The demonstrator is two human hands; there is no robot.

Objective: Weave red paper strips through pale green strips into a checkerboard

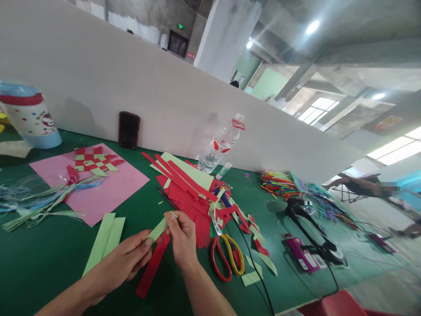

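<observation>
Both hands pinch one light green paper strip just above the green table. My left hand grips its lower end between thumb and fingers. My right hand pinches its upper end. A red paper strip lies on the table under the hands. Two wider green strips lie to the left of my left hand. A heap of red and green paper pieces sits just beyond my right hand.
Scissors with red and yellow handles lie right of my right hand. A pink sheet carries a woven red-green patch. A water bottle, a glue stick, a cup, coloured sticks and a black tool with cable stand around. A white partition runs behind.
</observation>
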